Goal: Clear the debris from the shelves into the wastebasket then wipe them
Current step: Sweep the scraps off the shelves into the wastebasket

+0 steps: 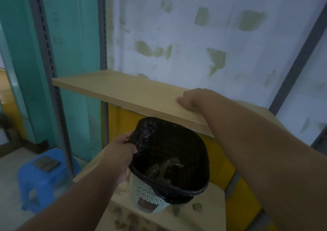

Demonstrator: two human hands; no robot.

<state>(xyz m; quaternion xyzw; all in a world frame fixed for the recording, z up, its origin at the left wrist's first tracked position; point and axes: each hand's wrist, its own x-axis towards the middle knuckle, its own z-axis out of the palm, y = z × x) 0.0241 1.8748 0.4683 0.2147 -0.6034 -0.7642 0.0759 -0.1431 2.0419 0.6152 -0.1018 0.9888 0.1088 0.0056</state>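
While tilted toward the camera just under the upper shelf, the wastebasket shows brown debris inside its black liner. Left hand fingers closed on its rim. Right hand above it, palm down on shelf edge, fingers curled, holding nothing visible. More scraps on lower shelf below.

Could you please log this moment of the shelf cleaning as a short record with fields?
Left hand: grips the wastebasket rim and black liner, below the shelf edge
Right hand: rests on upper shelf near its front edge
Wastebasket contents: brown debris
Lower shelf: scraps remain
Floor: blue stool
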